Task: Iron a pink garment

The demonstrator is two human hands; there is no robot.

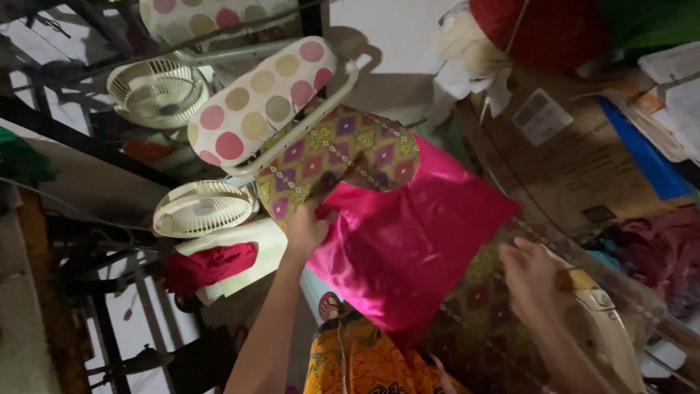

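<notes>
A bright pink satin cloth [412, 233] lies spread over the middle, joined to a patterned fabric [339, 157] with purple and green diamonds. My left hand [306, 230] grips the edge where the pink cloth meets the patterned fabric. My right hand [531, 273] rests on the handle of a white clothes iron [605, 321] at the lower right, over more of the patterned fabric. A small sleeve ironing board [262, 102] with a polka-dot cover sticks out beyond the fabric at the upper left.
Two small white fans [157, 91] [203, 208] sit at the left. A red cloth [208, 266] lies below them. A cardboard box [576, 157] and papers [678, 95] fill the right. Orange patterned clothing [364, 361] shows at the bottom.
</notes>
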